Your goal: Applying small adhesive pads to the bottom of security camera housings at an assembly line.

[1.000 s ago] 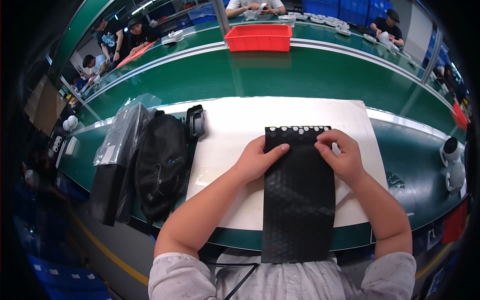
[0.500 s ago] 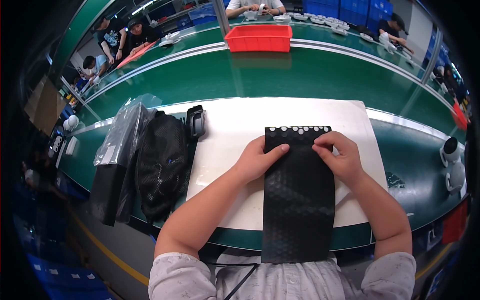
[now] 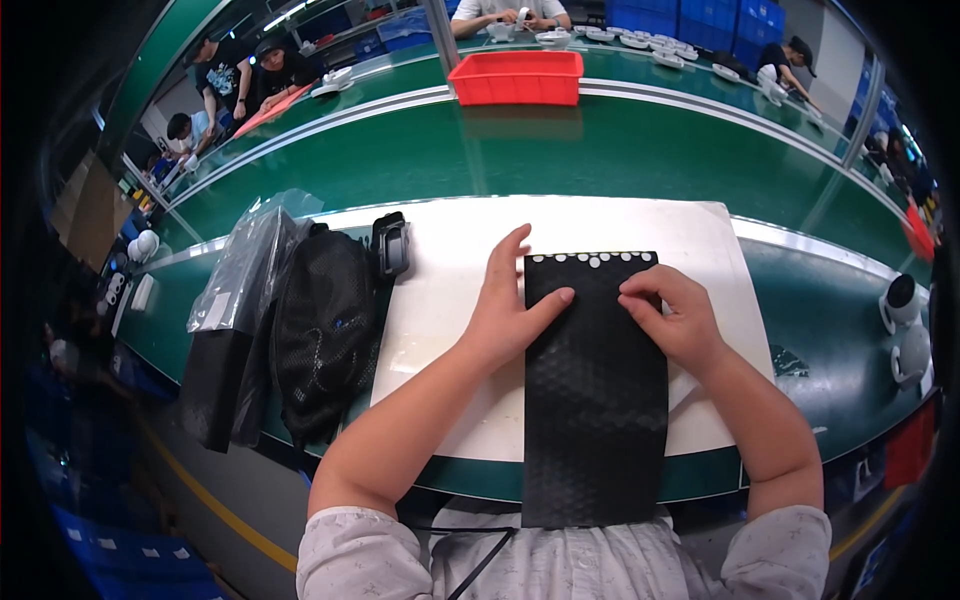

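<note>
A long black sheet (image 3: pixel 595 400) with a pattern of round dots lies on the white board and reaches down over the table's front edge to my lap. White circles line its far edge. My left hand (image 3: pixel 510 310) is at its upper left, fingers spread and raised, thumb resting on the sheet. Over the upper right part, my right hand (image 3: pixel 685 315) has thumb and forefinger pinched together. Whatever is between those fingertips, if anything, is too small to make out.
The white board (image 3: pixel 460 230) covers the table's middle. To the left lie a black mesh pouch (image 3: pixel 325 330), a black box (image 3: pixel 215 380) in clear plastic and a small black tray (image 3: pixel 392 247). A red bin (image 3: pixel 515 80) stands beyond; white devices (image 3: pixel 910 350) are at right. People work farther off.
My left fingers have lifted off the sheet's edge and spread upward, the thumb staying on it. The sheet's far edge looks flatter, showing fewer white circles. My right hand keeps its pinch.
</note>
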The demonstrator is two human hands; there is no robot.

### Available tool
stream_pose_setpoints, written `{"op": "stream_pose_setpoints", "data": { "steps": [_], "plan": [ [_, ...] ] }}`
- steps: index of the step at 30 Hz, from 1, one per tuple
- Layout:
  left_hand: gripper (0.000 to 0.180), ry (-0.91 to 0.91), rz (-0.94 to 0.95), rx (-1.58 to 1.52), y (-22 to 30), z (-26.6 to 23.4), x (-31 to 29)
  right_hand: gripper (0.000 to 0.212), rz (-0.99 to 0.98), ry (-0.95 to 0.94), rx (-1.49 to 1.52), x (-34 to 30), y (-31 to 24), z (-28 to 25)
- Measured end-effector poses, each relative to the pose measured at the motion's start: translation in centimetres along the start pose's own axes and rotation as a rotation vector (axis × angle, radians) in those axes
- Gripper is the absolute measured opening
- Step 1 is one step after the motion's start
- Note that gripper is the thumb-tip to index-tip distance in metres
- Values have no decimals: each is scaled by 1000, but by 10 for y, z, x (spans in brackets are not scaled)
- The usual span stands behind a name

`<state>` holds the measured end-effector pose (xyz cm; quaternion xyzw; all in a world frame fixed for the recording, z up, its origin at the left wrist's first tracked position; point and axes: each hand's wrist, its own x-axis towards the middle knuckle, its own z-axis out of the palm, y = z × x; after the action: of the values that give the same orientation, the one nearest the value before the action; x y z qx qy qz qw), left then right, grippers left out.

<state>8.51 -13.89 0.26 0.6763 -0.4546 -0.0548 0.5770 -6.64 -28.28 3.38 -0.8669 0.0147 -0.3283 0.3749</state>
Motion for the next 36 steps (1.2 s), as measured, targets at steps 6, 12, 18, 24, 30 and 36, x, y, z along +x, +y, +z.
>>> {"op": "stream_pose_setpoints", "data": {
  "steps": [6, 12, 18, 24, 30, 36],
  "plan": [
    [35, -94, 465, 221, 28, -9, -1, 14, -172, -145, -152, 2, 2, -1],
    [34, -269, 346, 143, 35, 7, -17, 17, -426, -199, -196, 2, 0, 4],
    [33, -266, 325, 33, 34, 5, -16, 17, -452, -197, -163, 2, -3, 3],
    [27, -268, 289, -26, 28, 3, -14, 18, -479, -251, -164, 3, -4, 2],
    [19, -232, 228, -147, 29, 3, -15, 18, -491, -289, -182, 4, -4, 2],
    [18, -234, 201, -181, 27, 3, -14, 18, -486, -287, -192, 3, -4, 2]
  ]
}}
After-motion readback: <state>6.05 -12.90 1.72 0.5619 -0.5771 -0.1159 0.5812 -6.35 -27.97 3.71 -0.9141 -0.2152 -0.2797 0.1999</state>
